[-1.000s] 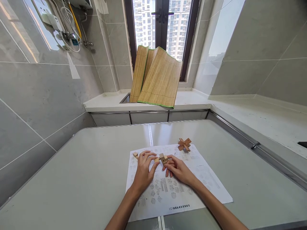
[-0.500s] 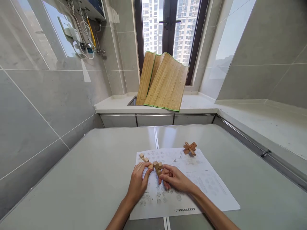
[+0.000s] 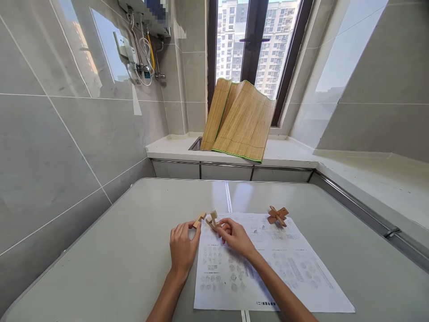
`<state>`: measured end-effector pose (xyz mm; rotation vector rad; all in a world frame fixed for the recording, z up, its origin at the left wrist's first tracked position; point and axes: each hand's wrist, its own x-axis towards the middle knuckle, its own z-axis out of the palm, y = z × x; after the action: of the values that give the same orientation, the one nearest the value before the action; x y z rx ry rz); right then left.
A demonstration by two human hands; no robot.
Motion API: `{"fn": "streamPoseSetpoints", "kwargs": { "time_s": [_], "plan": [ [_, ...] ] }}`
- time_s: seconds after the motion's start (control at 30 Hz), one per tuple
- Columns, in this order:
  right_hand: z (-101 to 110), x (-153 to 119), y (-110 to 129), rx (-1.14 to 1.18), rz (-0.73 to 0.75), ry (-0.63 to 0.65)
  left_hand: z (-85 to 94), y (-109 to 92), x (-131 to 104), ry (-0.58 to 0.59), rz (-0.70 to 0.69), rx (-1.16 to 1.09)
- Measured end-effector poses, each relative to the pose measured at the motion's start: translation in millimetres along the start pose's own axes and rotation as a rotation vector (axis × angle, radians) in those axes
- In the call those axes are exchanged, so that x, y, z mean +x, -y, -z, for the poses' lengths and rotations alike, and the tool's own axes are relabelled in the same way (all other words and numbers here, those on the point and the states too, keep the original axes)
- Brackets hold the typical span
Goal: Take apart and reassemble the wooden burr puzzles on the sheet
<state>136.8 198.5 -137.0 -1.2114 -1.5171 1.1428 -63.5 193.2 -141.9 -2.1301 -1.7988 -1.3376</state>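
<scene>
My left hand (image 3: 183,246) is at the upper left edge of the paper sheet (image 3: 231,297), its thumb and fingers closed on a notched wooden puzzle piece (image 3: 197,222). To its right, my right hand (image 3: 234,235) pinches light wooden puzzle pieces (image 3: 212,220). One of these stands up while another lies slanted below it; whether they are locked together I cannot tell. A small gap separates them from the left hand's piece. Farther right, a reddish-brown assembled wooden puzzle (image 3: 278,216) rests on the sheet's upper part, touched by neither hand.
The sheet, printed with small diagrams, lies on a pale table (image 3: 134,264) with a seam down its middle. Beyond the table are a white ledge (image 3: 181,145) and a folded bamboo mat (image 3: 243,123) leaning by the window. A metal rail (image 3: 355,205) borders the right side.
My left hand has moved left and away from the right hand's pieces, still gripping a piece. My right hand has moved up the sheet. The whole view has shifted, so the surroundings appear farther right.
</scene>
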Motion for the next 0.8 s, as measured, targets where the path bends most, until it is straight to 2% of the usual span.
{"fn": "streamPoseSetpoints", "kwargs": {
  "time_s": [0.1, 0.17, 0.4, 0.57, 0.67, 0.8],
  "plan": [
    [6.5, 19.4, -7.8, -0.449, -0.09, -0.116, -1.5, 7.4, -0.2, 0.001, 0.004, 0.097],
    [7.1, 26.1, -10.6, -0.576, -0.129, -0.128, -3.5, 7.9, -1.1, 0.019, -0.002, 0.141],
    [-0.9, 26.2, -8.1, -0.738, -0.181, -0.115, -7.5, -7.9, -8.8, 0.127, -0.045, 0.146],
    [-3.7, 18.3, -2.0, -0.849, -0.165, -0.066, -11.4, -11.2, -12.9, 0.232, -0.097, 0.04],
    [-3.5, 13.6, 0.1, -0.833, -0.151, -0.035, -11.7, -9.2, -12.5, 0.287, -0.096, -0.016],
    [1.1, 8.8, -0.6, -0.731, -0.102, 0.023, -11.8, -6.3, -10.7, 0.305, -0.061, -0.019]
  ]
}}
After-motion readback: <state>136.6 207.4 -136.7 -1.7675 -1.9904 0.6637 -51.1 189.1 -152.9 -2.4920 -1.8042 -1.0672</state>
